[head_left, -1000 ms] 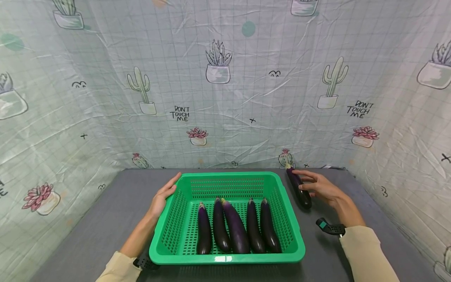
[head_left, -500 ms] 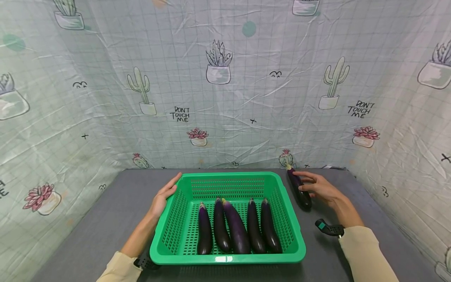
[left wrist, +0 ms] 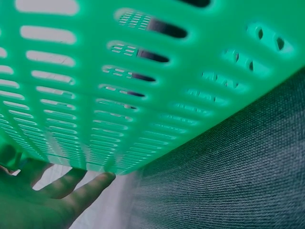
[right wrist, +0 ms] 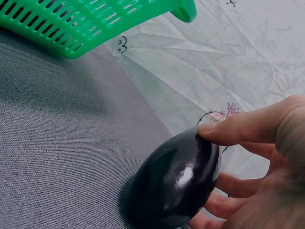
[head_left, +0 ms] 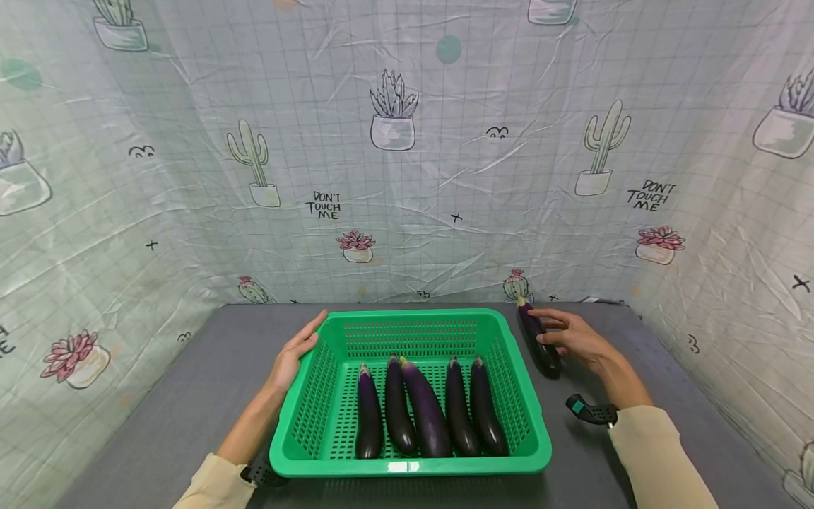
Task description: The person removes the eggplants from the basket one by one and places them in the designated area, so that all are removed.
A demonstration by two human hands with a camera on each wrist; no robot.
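Note:
My left hand (head_left: 292,359) holds the left rim of a green perforated plastic basket (head_left: 407,467). In the left wrist view its fingers (left wrist: 90,190) extend along the outside of the basket wall. Several dark purple eggplants lie side by side inside, among them a thicker one (head_left: 427,413) in the middle. Right of the basket, my right hand (head_left: 581,343) grips a separate eggplant (head_left: 545,359) that lies on the table, stem end toward the back. In the right wrist view the thumb presses one side of this eggplant (right wrist: 167,179) and the fingers lie on the other.
A grey cloth-covered table (head_left: 191,396) lies beneath everything. A patterned sheet (head_left: 439,177) with cactus drawings hangs behind and along both sides. Each wrist wears a black strap; the right wrist strap (head_left: 594,411) shows a teal patch.
The right wrist has shifted very slightly to the left, with the hand still on the eggplant. The left hand, the basket and the eggplants inside stay in place.

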